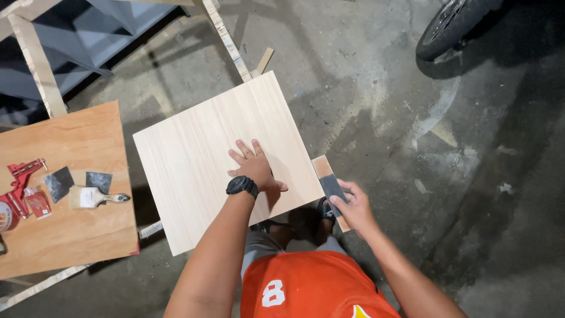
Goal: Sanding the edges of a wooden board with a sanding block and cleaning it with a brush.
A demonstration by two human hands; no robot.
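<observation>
Left hand (pixel 254 166) flat on pale board (pixel 200 159); right hand (pixel 353 206) grips sanding block (pixel 329 185) at board edge; progress indeterminable.

At frame centre the left hand (pixel 254 166) lies flat on a pale board (pixel 194 159). Just right of the board's edge, the right hand (pixel 353 207) grips a sanding block (pixel 329 187). At left, a brush (pixel 94 197) lies on a table (pixel 70 235).

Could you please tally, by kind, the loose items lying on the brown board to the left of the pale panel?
Dark sandpaper squares: 2
Paintbrush: 1
Red corner clamp: 1
Red packet: 1
Round tin, cut off by the frame edge: 1
Total: 6
</observation>
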